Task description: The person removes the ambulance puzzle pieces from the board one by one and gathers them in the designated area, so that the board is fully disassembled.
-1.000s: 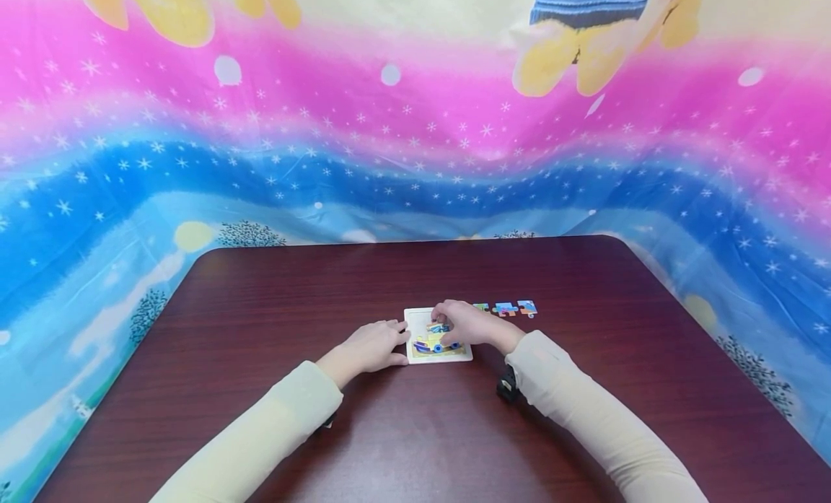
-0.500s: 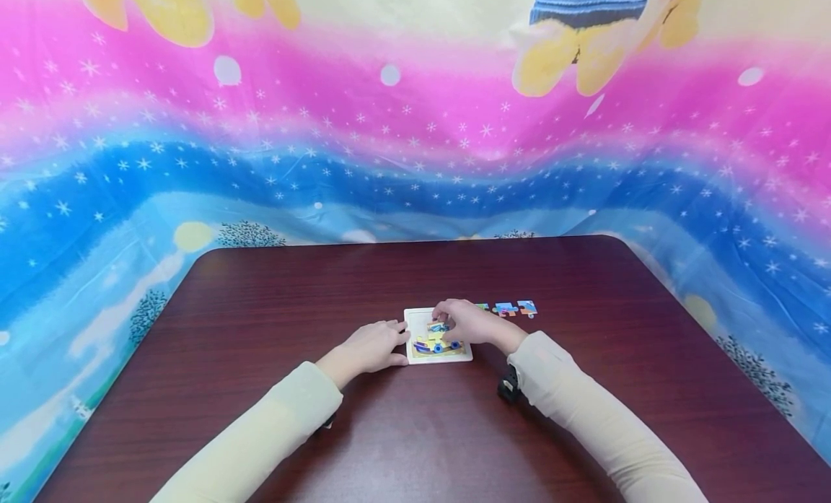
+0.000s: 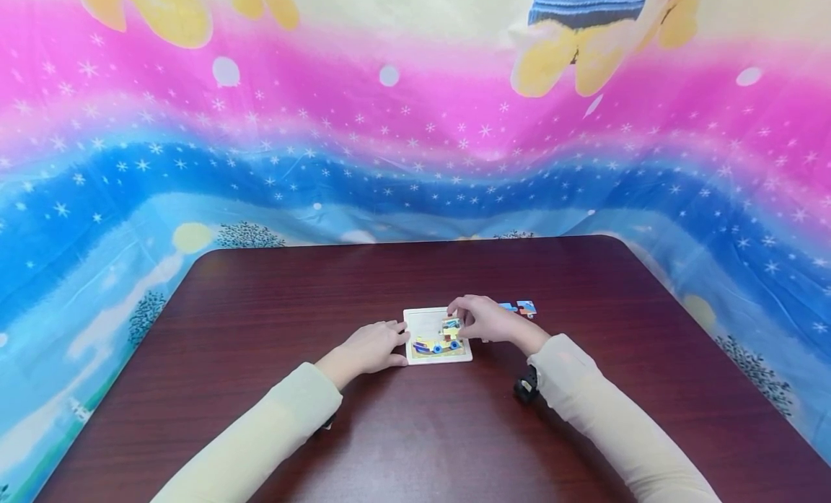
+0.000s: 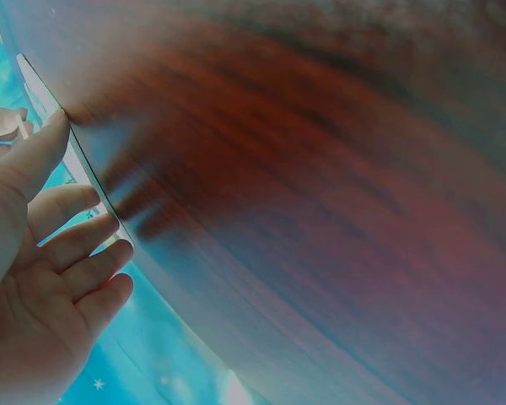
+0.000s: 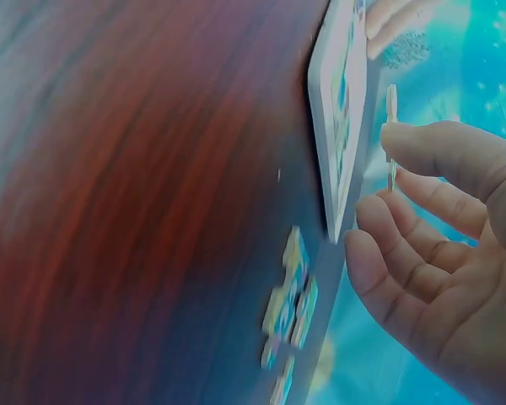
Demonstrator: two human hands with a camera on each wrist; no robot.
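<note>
A small white puzzle tray (image 3: pixel 423 321) lies on the table, its lower part filled with pieces showing a blue-wheeled vehicle (image 3: pixel 437 348). My left hand (image 3: pixel 366 346) rests at the tray's left edge, fingers and thumb loosely extended against it. Between the thumb and fingers of my right hand (image 3: pixel 488 321) a jigsaw piece (image 3: pixel 451 327) is pinched over the tray's right side. In the right wrist view that piece (image 5: pixel 392 101) appears edge-on, raised off the tray (image 5: pixel 320 93). The left wrist view shows the fingertips (image 4: pixel 110 226) along the tray's side.
Several loose jigsaw pieces (image 5: pixel 287 295) lie on the table just right of the tray, partly hidden behind my right hand in the head view; one piece (image 3: pixel 527 308) shows beyond it. The dark wooden table (image 3: pixel 415 423) ends at a colourful curtain (image 3: pixel 415 164).
My right hand has lifted the jigsaw piece from the middle of the tray and shifted right with it, uncovering more of the tray. My left hand has stayed in place.
</note>
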